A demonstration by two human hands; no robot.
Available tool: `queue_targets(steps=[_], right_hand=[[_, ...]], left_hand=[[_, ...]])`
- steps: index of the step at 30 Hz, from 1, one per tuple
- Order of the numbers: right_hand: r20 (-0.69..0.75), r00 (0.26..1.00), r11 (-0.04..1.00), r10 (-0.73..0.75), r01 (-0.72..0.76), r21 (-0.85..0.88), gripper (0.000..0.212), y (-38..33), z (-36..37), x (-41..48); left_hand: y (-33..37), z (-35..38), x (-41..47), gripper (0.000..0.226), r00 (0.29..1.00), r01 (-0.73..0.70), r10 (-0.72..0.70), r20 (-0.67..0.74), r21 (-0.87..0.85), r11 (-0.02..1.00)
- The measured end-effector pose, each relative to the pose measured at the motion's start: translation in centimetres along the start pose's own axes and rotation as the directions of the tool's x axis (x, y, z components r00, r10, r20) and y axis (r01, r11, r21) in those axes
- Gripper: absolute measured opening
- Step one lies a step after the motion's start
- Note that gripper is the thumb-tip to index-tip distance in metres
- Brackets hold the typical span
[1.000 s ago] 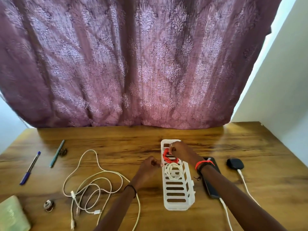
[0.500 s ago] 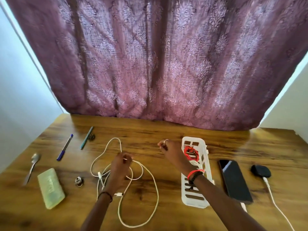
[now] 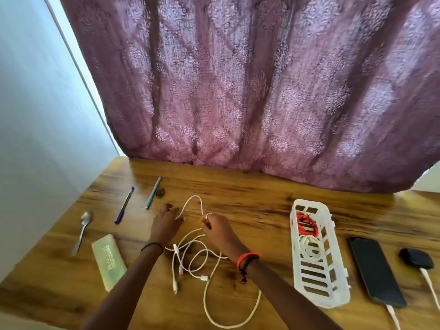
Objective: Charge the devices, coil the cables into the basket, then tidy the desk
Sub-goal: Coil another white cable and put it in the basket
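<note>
Loose white cables [image 3: 195, 197] lie tangled on the wooden desk [image 3: 250, 201] in front of me. My right hand [image 3: 215, 228] pinches one strand where a loop rises toward the curtain. My left hand [image 3: 166, 225] lies over the loop's other end, thumb against the strand, which runs under its palm. To the right, the white slotted basket [image 3: 293, 234] holds a coiled red cable [image 3: 307, 226] and a coiled white cable [image 3: 309, 250]. A black phone [image 3: 376, 270] and a small black device [image 3: 415, 258] beyond the basket each have a white cable plugged in.
On the left of the desk are a spoon [image 3: 82, 232], a pale green case [image 3: 108, 260], a blue pen [image 3: 123, 206], a teal pen [image 3: 153, 192] and a small dark object [image 3: 160, 192]. A purple curtain [image 3: 238, 91] hangs behind the desk; a wall stands at the left.
My view swung left, off the basket. Both hands left the basket for the loose white cables; my right hand now pinches a strand beside my left hand.
</note>
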State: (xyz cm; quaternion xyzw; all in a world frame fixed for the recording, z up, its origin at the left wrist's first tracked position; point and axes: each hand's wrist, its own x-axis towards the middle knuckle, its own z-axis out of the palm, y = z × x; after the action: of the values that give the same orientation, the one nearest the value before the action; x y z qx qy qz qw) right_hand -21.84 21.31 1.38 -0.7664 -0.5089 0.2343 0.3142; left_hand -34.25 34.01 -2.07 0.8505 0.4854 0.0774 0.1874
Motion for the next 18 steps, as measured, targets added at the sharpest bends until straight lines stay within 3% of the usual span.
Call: queue_targets(steps=[4, 8, 13, 14, 16, 18], right_hand=[[-0.020, 1.000, 1.000, 0.016, -0.015, 0.013, 0.020, -1.1, 0.9, 1.4], [-0.074, 0.997, 0.999, 0.020, -0.022, -0.026, 0.025, -2.1, 0.3, 2.8], [-0.135, 0.988, 0.994, -0.074, 0.062, -0.087, 0.053, -3.4, -2.2, 5.7], [-0.137, 0.986, 0.990, -0.098, 0.082, -0.118, 0.050, -3.4, -2.7, 6.1], [-0.147, 0.978, 0.976, -0.146, 0.119, -0.184, 0.024, -3.6, -3.8, 6.7], [-0.142, 0.978, 0.964, -0.153, 0.116, -0.237, 0.019, -3.9, -5.4, 7.2]], left_hand=[[-0.5, -0.5, 1.5, 0.021, 0.993, -0.098, 0.094, 0.078, 0.061, 0.993], [0.5, -2.6, 2.6, 0.017, 0.987, -0.061, 0.073, 0.144, -0.088, 0.994], [2.9, -6.1, 3.9, 0.016, 0.964, -0.214, 0.237, 0.121, -0.174, 0.961], [3.6, -6.8, 4.0, 0.017, 0.957, -0.242, 0.264, 0.121, -0.171, 0.955], [5.1, -8.1, 4.3, 0.018, 0.942, -0.292, 0.314, 0.115, -0.171, 0.941], [6.5, -9.5, 4.5, 0.016, 0.928, -0.348, 0.367, 0.071, -0.194, 0.917]])
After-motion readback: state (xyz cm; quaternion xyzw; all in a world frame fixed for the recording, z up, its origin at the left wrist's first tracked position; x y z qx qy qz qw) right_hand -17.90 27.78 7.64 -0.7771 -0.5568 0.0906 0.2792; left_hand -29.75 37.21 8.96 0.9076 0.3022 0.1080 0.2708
